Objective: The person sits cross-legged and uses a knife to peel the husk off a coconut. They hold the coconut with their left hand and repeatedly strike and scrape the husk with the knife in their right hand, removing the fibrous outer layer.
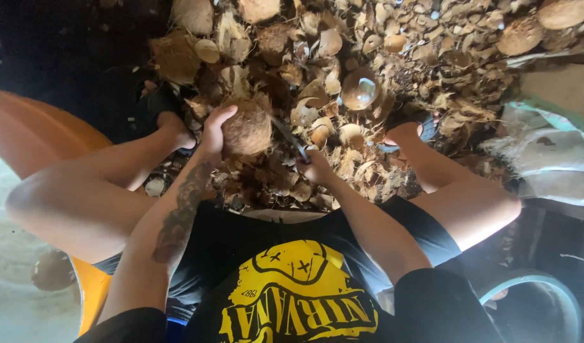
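The left hand [214, 130] is closed about a brown, fibrous coconut [247, 128], fingers curled over its upper left side and the palm against its left flank; the coconut sits directly right of that hand, raised above the litter between the person's knees. The right hand [316, 168] is clenched on the handle of a dark-bladed knife [291, 140], lying lower and to the right of the coconut, clear of its surface. The blade's long axis runs on a diagonal from the right hand up and leftward, its tip directed at the coconut's right side; whether the edge is touching the husk cannot be determined. The coconut is near round, so no definite long axis or pointing direction can be stated. Beyond the hands, a deep heap of husk and shell pieces [381, 70] covers the floor ahead, with a halved shell [359, 90] showing a pale interior just beyond the knife. The person's bare feet rest at the heap's near edge on either side. An orange tub [88, 286] stands at the left, and pale sacks [552, 146] lie at the right.
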